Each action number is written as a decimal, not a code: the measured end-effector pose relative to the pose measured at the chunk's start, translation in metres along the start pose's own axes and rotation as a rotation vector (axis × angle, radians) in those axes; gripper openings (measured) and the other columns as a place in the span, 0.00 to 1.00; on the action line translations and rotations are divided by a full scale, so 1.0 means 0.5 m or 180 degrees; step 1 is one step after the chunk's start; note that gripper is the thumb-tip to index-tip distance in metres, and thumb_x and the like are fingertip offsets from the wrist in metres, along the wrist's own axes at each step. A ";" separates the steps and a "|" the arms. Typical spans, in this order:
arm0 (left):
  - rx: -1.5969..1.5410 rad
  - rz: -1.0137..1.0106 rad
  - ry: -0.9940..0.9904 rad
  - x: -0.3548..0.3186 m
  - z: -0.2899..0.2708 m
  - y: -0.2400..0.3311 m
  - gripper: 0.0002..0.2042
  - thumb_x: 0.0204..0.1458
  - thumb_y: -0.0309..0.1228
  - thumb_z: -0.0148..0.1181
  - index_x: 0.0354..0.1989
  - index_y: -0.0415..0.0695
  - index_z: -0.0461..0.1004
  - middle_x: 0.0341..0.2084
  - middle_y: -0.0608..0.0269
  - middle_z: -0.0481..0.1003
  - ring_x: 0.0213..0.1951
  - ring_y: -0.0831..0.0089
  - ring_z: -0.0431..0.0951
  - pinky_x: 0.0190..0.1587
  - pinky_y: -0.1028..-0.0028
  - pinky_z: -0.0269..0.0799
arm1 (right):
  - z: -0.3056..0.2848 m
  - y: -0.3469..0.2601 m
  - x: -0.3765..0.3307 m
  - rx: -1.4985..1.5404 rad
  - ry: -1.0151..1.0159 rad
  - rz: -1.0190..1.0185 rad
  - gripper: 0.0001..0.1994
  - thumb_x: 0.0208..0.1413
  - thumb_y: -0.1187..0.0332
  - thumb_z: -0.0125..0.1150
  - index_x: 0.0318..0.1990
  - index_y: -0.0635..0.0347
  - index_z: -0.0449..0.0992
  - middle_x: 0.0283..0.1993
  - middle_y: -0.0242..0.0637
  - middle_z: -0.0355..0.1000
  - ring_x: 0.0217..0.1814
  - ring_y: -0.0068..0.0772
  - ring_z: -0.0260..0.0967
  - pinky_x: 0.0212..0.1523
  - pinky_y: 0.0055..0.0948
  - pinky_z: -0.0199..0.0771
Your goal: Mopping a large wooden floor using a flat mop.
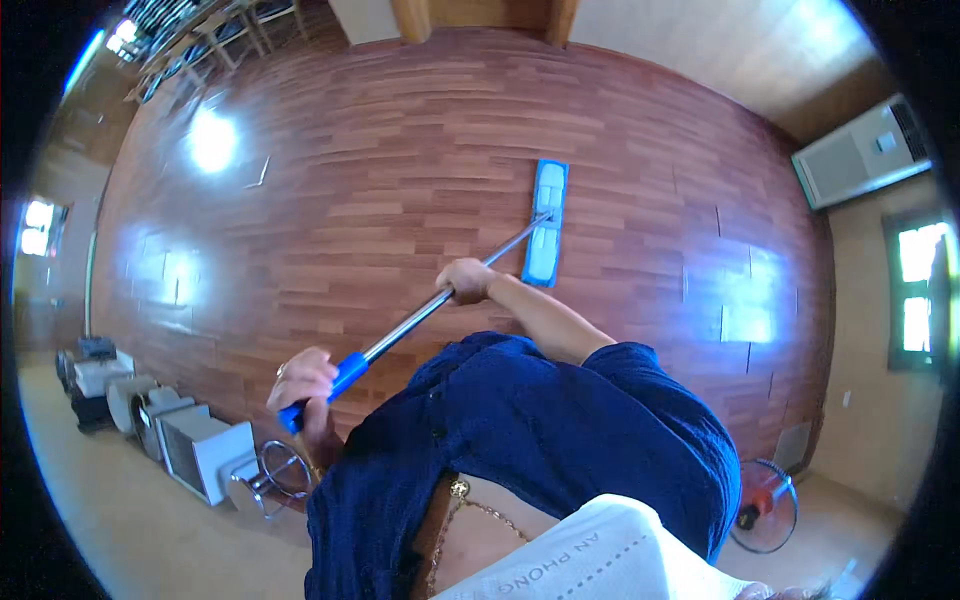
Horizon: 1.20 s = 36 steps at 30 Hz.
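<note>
A flat mop with a long metal pole and a blue-edged pale head (545, 255) lies across in front of me, its head flat on the wood-patterned floor (400, 150). My left hand (305, 378) is closed round the blue grip (349, 374) at the pole's upper end. Farther down, my right hand (465, 281) wraps round the bare metal part of the pole (405, 326). The pole slants away from my left side toward the mop head at the right of centre. My palms and some fingertips are hidden by the hands themselves.
Along the left wall stand a white cabinet-like box (208, 455), a round-framed metal stool (285, 470) and other household items. A fan (768, 507) stands at the lower right. A white floor-standing air conditioner (862, 155) is by the right wall. Chairs (225, 32) stand at the far left.
</note>
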<state>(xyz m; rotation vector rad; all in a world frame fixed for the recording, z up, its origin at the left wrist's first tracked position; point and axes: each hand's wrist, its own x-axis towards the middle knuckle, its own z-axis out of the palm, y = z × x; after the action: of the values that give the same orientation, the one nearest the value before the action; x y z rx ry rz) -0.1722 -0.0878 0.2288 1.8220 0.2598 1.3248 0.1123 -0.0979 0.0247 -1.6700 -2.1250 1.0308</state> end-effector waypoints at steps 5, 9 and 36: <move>-0.0487 -0.0402 -0.1085 0.083 0.106 -0.073 0.10 0.45 0.35 0.64 0.23 0.42 0.73 0.24 0.60 0.73 0.31 0.61 0.75 0.41 0.60 0.69 | 0.014 0.176 -0.109 0.0191 0.0826 0.0519 0.05 0.38 0.63 0.61 0.25 0.49 0.77 0.29 0.39 0.75 0.34 0.50 0.73 0.34 0.46 0.73; -0.1343 -0.0740 -0.2194 0.141 0.195 -0.143 0.08 0.41 0.31 0.67 0.24 0.43 0.75 0.27 0.59 0.75 0.37 0.58 0.76 0.42 0.62 0.69 | 0.016 0.248 -0.261 0.0290 0.1710 0.0497 0.07 0.35 0.65 0.64 0.22 0.53 0.72 0.25 0.43 0.70 0.32 0.54 0.69 0.31 0.48 0.68; -0.1464 -0.0774 -0.3841 0.195 0.525 -0.154 0.07 0.44 0.27 0.69 0.27 0.46 0.74 0.39 0.62 0.78 0.55 0.59 0.72 0.57 0.59 0.62 | 0.072 0.288 -0.586 -0.0615 0.3558 0.3559 0.10 0.43 0.58 0.69 0.27 0.46 0.74 0.36 0.29 0.71 0.46 0.40 0.68 0.43 0.45 0.66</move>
<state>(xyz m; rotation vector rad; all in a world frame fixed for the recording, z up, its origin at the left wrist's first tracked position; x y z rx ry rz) 0.1168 -0.1144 0.2182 1.7813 -0.4296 -0.0341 0.2906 -0.3684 -0.0301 -2.6325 -0.5258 -0.1131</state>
